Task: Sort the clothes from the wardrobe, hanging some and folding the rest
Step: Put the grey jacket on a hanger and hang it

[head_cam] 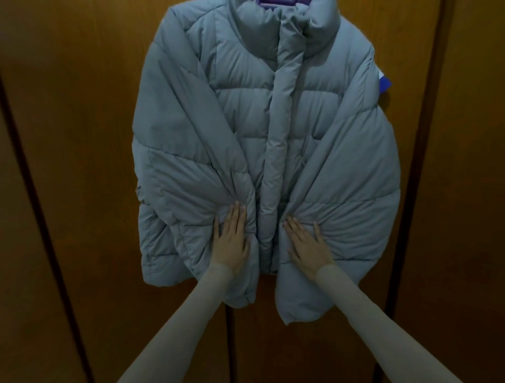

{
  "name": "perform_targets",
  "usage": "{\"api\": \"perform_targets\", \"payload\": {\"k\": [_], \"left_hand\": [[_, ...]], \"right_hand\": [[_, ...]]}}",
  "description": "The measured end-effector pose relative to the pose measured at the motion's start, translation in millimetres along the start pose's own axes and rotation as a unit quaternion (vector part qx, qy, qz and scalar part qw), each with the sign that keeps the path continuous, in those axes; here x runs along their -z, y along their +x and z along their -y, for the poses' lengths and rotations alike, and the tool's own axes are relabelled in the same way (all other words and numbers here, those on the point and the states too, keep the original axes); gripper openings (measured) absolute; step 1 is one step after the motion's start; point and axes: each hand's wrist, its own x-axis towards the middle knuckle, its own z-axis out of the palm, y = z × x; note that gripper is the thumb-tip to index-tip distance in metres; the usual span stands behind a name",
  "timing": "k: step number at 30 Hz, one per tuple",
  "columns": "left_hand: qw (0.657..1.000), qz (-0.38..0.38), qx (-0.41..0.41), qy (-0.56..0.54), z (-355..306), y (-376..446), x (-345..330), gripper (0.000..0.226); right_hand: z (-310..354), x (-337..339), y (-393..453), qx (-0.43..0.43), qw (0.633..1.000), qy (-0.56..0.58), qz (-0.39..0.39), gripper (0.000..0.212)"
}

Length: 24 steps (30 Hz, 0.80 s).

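A puffy grey-blue down jacket (pixel 262 114) hangs in front of a brown wooden wardrobe door, on a purple hanger (pixel 276 2) barely visible at its collar. Both sleeves are drawn in over the front. My left hand (pixel 232 237) lies flat with straight fingers, pressing the left sleeve's cuff against the jacket's lower front. My right hand (pixel 306 243) presses the right sleeve's cuff the same way, fingers spread. The fabric puckers around both palms.
Wooden wardrobe doors (pixel 76 164) fill the background, with dark vertical seams left and right of the jacket. A small blue and white tag (pixel 384 83) sticks out behind the jacket's right shoulder.
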Motion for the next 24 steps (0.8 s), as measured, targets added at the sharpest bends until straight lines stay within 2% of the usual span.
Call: {"api": "perform_targets", "payload": {"k": [2, 4, 7, 12, 24], "left_hand": [[0.999, 0.028, 0.020, -0.003, -4.4, -5.5, 10.0, 0.069], [0.999, 0.026, 0.030, -0.011, -7.9, -8.3, 21.7, 0.066], [0.999, 0.023, 0.033, -0.019, -15.5, -14.1, 37.5, 0.065], [0.997, 0.039, 0.064, -0.033, -37.1, -26.8, 57.1, 0.066], [0.978, 0.044, 0.183, -0.085, -98.0, -67.6, 86.1, 0.070]], "right_hand": [[-1.5, 8.2, -6.3, -0.020, 0.999, 0.028, -0.033, 0.054], [-2.6, 16.5, -10.7, -0.011, 0.999, 0.023, -0.041, 0.059], [-4.2, 35.2, -18.6, -0.009, 0.998, 0.051, 0.019, 0.063], [-13.2, 52.9, -34.2, -0.007, 0.987, 0.149, 0.062, 0.067], [-58.0, 78.3, -85.2, 0.016, 0.960, 0.271, 0.074, 0.063]]}}
